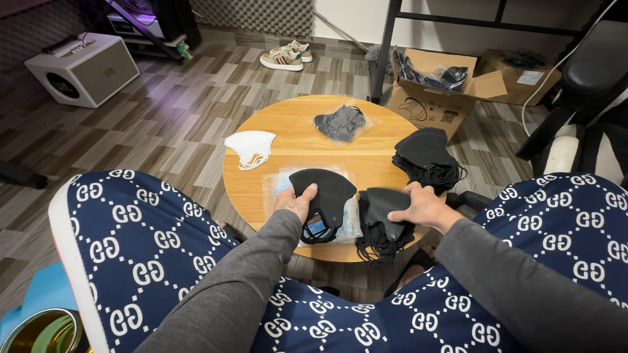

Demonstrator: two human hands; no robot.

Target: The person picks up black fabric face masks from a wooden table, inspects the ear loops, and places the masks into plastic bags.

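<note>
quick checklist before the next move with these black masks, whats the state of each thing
1. Left hand grips one black mask: ok.
2. Clear bag stack lies flat under that mask: ok.
3. Bag mouth open: cannot tell.
4. Right hand rests on the near mask pile, steadying it: ok.
5. Near pile's ear loops hang over the round table edge: not ok.
6. Far black pile sits near the table's edge but stays on it: ok.

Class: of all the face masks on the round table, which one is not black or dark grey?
The white mask at the table's left edge; every other mask is dark.
</note>
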